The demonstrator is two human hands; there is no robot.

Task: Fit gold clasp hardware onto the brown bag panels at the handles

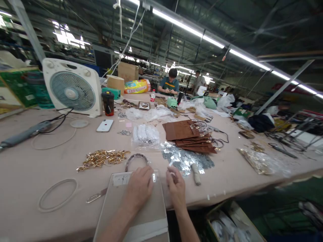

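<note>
My left hand [139, 188] rests on a grey board [141, 215] at the table's near edge, fingers curled and pinching a small silver metal plate [153, 177]. My right hand [176, 187] sits just to its right, fingers closed on something small I cannot make out. Right beyond the hands lie a pile of silver metal pieces [185, 159] and a thin ring [136, 160]. A heap of gold clasps [103, 158] lies to the left.
A stack of brown leather pieces [188, 136] with rings, a white phone [105, 125], a box fan [73, 88], a dark cup [108, 103] and plastic bags spread over the table. A person [170, 84] sits at the far end. A carton [232, 223] stands below right.
</note>
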